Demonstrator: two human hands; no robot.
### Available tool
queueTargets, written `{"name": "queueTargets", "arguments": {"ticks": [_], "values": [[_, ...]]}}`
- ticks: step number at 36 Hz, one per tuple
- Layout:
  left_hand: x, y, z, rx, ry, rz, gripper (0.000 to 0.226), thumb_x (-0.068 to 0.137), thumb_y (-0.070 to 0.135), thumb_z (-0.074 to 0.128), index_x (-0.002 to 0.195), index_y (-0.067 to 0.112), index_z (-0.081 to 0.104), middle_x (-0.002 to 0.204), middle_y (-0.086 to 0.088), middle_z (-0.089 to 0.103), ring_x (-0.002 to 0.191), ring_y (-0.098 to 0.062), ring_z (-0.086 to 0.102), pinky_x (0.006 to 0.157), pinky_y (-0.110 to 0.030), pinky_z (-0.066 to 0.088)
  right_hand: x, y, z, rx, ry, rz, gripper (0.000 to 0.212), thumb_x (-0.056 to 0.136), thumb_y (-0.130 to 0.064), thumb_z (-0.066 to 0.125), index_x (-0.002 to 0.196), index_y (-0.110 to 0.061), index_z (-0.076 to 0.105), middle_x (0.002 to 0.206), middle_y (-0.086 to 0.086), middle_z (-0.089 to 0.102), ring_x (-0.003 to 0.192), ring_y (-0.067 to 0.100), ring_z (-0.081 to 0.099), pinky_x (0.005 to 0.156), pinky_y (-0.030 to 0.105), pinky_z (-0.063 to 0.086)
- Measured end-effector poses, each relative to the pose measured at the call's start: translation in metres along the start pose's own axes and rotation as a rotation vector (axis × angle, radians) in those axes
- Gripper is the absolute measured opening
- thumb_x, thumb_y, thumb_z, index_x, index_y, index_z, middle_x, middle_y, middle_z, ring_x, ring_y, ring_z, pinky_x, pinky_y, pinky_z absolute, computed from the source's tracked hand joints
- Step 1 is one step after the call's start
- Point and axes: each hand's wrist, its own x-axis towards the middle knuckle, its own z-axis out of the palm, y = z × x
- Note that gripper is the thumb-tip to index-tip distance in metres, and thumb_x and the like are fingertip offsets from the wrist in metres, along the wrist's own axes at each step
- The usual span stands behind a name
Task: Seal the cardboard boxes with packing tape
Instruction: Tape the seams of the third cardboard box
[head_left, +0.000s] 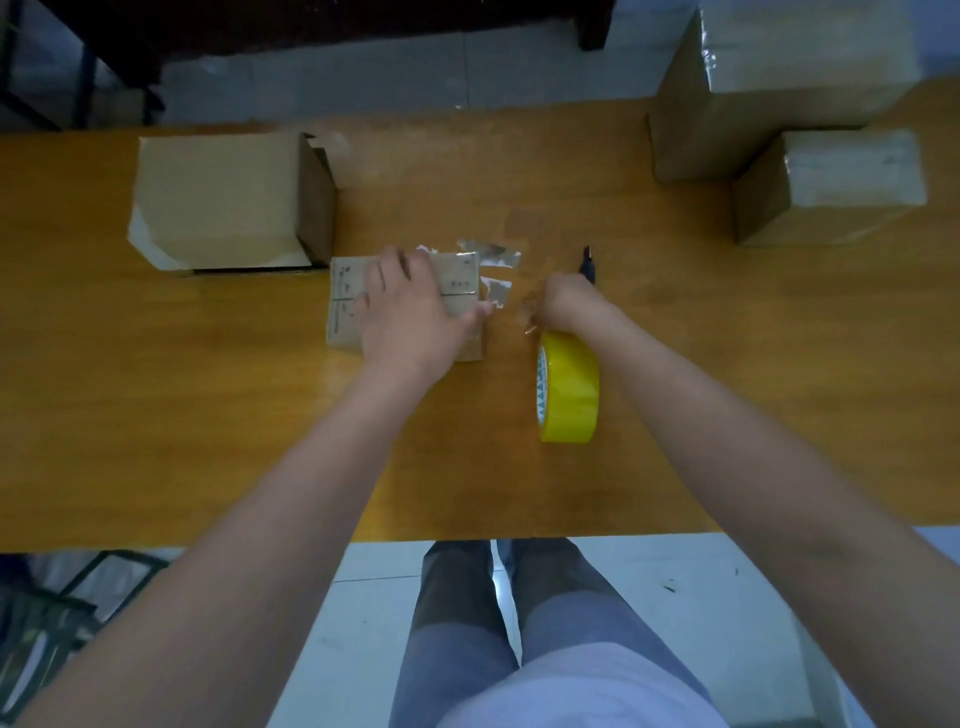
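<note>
Now | left hand (410, 306) flat on small box (345, 306) | right hand (566, 304) grips cutter (588, 265) | risk: blade slips, tape (498, 273) tears crooked

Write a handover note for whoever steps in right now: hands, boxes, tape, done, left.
Left hand: flat on the small box, pressing it down.
Right hand: grip on a dark cutter, beside loose tape hanging off the box's right end.
Yellow tape roll: on edge on the table, under the right wrist.
Done: two wrapped boxes far right.
Left: finish this one; big box looks unsealed.
</note>
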Motion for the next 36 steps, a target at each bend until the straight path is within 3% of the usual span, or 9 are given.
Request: {"name": "queueTargets", "arguments": {"ticks": [4,9,15,17,22,26,29,32,36], "values": [[-0.004,0.0,0.008,0.027,-0.039,0.004,0.081,0.089,0.053,0.053,0.148,0.009,0.019,0.155,-0.012,0.013,0.143,-0.031,0.011,0.114,-0.046,0.016,0.0,-0.004,-0.001,-0.042,-0.003,0.023,0.021,0.096,-0.016,0.05,0.111,-0.002,0.057,0.092,0.007,0.051,0.086,0.023,0.055,0.066,0.027,0.041],[-0.011,-0.021,0.001,0.048,-0.098,0.248,0.077,0.089,0.023,0.058,0.151,0.01,0.014,0.159,-0.005,0.01,0.145,-0.024,0.006,0.117,-0.038,0.007,0.0,-0.008,-0.003,-0.119,-0.033,0.016,0.035,0.098,-0.019,0.045,0.126,0.001,0.053,0.124,0.016,0.055,0.115,0.031,0.053,0.077,0.031,0.04],[-0.024,-0.056,0.004,-0.011,-0.07,0.431,0.08,0.075,-0.013,0.054,0.147,0.016,0.033,0.156,0.005,0.024,0.145,-0.017,0.015,0.117,-0.042,0.017,0.002,-0.004,0.001,-0.014,-0.022,-0.022,0.011,0.095,-0.014,0.051,0.099,-0.006,0.057,0.1,0.013,0.056,0.09,0.026,0.055,0.064,0.028,0.041],[-0.031,-0.064,0.006,-0.07,-0.034,0.443,0.077,0.07,-0.018,0.052,0.139,0.015,0.046,0.151,0.001,0.035,0.143,-0.021,0.024,0.114,-0.046,0.022,-0.002,-0.002,0.004,0.058,0.02,-0.065,0.015,0.097,-0.012,0.046,0.086,-0.005,0.053,0.089,0.012,0.054,0.084,0.026,0.052,0.063,0.03,0.039],[-0.034,-0.059,0.004,-0.223,0.078,0.21,0.041,0.085,0.018,0.063,0.126,0.019,0.057,0.153,-0.001,0.03,0.142,-0.026,0.02,0.114,-0.05,0.021,-0.018,-0.002,0.011,0.209,0.141,-0.16,0.012,0.096,-0.007,0.042,0.087,-0.005,0.051,0.088,0.012,0.052,0.082,0.026,0.05,0.068,0.031,0.038],[-0.024,-0.035,0.0,-0.22,-0.029,-0.127,0.097,0.08,0.068,0.056,0.152,0.018,0.013,0.161,-0.005,-0.004,0.147,-0.027,-0.002,0.118,-0.044,0.01,-0.031,0.006,0.018,0.531,0.182,-0.201,0.007,0.097,-0.012,0.045,0.091,-0.01,0.048,0.089,0.007,0.053,0.082,0.022,0.049,0.07,0.03,0.036],[-0.016,-0.024,0.005,-0.22,-0.035,-0.215,0.103,0.082,0.057,0.063,0.152,0.016,0.0,0.159,-0.013,-0.001,0.146,-0.031,0.002,0.118,-0.047,0.013,-0.039,0.015,0.027,0.733,0.201,-0.228,0.016,0.097,-0.013,0.048,0.082,-0.019,0.05,0.079,-0.002,0.052,0.073,0.016,0.048,0.068,0.03,0.039],[-0.014,-0.027,0.006,-0.151,-0.013,-0.112,0.102,0.078,0.037,0.071,0.151,0.017,0.002,0.156,-0.014,0.009,0.144,-0.031,0.009,0.117,-0.046,0.013,-0.051,0.021,0.031,0.863,0.239,-0.256,0.025,0.096,-0.009,0.048,0.076,-0.024,0.049,0.075,-0.004,0.051,0.067,0.013,0.047,0.062,0.026,0.038],[-0.016,-0.04,0.0,-0.044,-0.111,0.062,0.103,0.074,0.027,0.071,0.151,0.023,0.003,0.158,-0.006,0.004,0.146,-0.025,0.0,0.116,-0.052,-0.007,-0.066,0.025,0.033,0.967,0.267,-0.303,0.027,0.096,-0.005,0.047,0.076,-0.022,0.046,0.071,-0.003,0.047,0.062,0.011,0.043,0.058,0.023,0.037]]}}
